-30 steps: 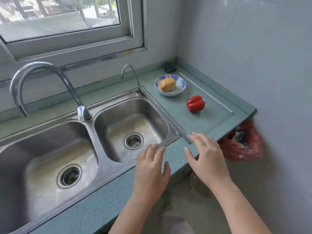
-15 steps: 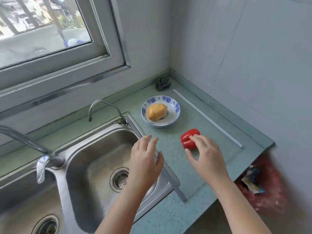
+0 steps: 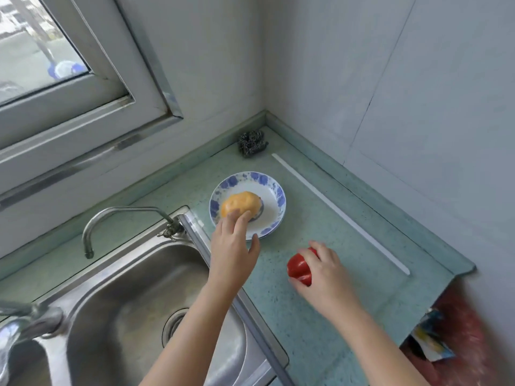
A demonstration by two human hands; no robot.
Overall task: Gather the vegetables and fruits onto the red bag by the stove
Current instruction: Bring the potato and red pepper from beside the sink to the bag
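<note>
On the green speckled countertop (image 3: 348, 302) beside the steel sink (image 3: 125, 316), both hands are engaged.

Right hand (image 3: 326, 277): fingers and thumb curled round the red bell pepper (image 3: 298, 267), low over the counter. Whether it is lifted clear cannot be told.

Left hand (image 3: 232, 252): fingers nearly straight, tips touching the yellow-orange fruit (image 3: 239, 203) in the blue-patterned dish (image 3: 274, 188), thumb apart, no grip yet.

Judged step: picking up both items. The left hand should reach over the fruit's far side before lifting, or it may roll against the rim. The pepper looks glossy and needs a firm hold.

Room: pale tiled walls meet in a corner, with a window at left. A red plastic bag (image 3: 468, 330) holding wrappers hangs below the counter's right end. No stove is in view, so it is unconfirmed as the target. A steel scourer (image 3: 252, 142) sits in the corner.
</note>
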